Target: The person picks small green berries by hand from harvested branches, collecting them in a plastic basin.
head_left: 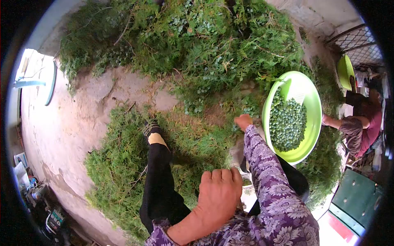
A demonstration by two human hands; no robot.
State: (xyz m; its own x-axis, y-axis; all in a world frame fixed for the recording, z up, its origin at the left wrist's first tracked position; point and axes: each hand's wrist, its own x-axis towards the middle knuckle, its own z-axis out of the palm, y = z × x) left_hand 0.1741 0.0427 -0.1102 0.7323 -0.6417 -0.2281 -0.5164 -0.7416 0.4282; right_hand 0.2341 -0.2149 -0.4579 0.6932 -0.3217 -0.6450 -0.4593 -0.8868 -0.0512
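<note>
My left hand (221, 190) is curled closed in front of my body, its back toward me; whatever is inside the fingers is hidden. Farther out, my right hand (244, 121) is closed with its fingertips low, just left of a light green basin (317, 123). It is too small to make out what it pinches. In the basin lies a heap of small round green berries (288, 123). Below and around my hands, cut evergreen sprigs (197, 143) cover the ground between my legs.
A large pile of leafy evergreen branches (197, 45) with bluish-green cones spreads across the far side. Another person (363, 123) sits at the right, near a second green basin (345, 73). A green box (355, 197) stands at the lower right, and a pale blue table (51, 83) at the left.
</note>
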